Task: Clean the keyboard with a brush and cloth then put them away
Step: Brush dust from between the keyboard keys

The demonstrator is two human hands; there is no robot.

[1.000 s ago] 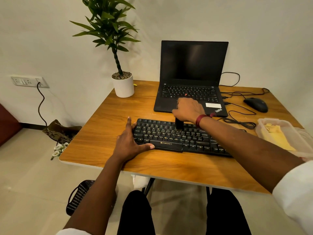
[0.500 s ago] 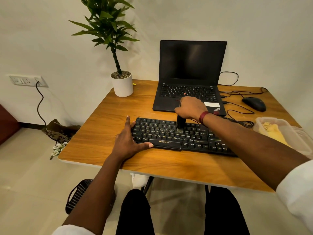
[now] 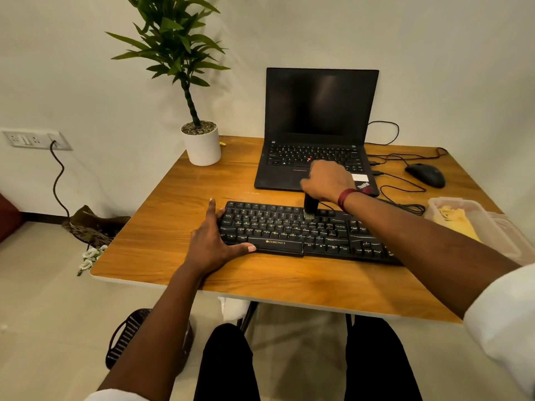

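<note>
On the wooden table (image 3: pixel 162 204): one black keyboard (image 3: pixel 289 235) with gold lettering at the near middle; one open black laptop (image 3: pixel 318 111) behind it, screen dark; one black wired mouse (image 3: pixel 425 174) at the far right; one white pot holding a green plant (image 3: pixel 201 146) at the far left corner; one clear plastic container (image 3: pixel 492 227) at the right edge.
Upper key rows: one short black brush (image 3: pixel 310 206) stands upright, its pale bristles touching the keys just right of the keyboard's middle.
From the right: the right hand (image 3: pixel 327 182) reaches across, fingers curled down round the brush's top and gripping it; one dark red band (image 3: pixel 345 198) circles the wrist.
Keyboard's left end: the left hand (image 3: pixel 211 241) lies flat, fingers straight along the side edge, thumb stretched along the front edge, holding nothing.
Inside the container: one piece of yellow material (image 3: pixel 457 224); through the plastic, whether it is the cloth cannot be told.
Hidden: the brush's handle, covered by the fist; the keyboard's right end, under the right forearm.
Cut off: the container's right side, at the frame's edge.
</note>
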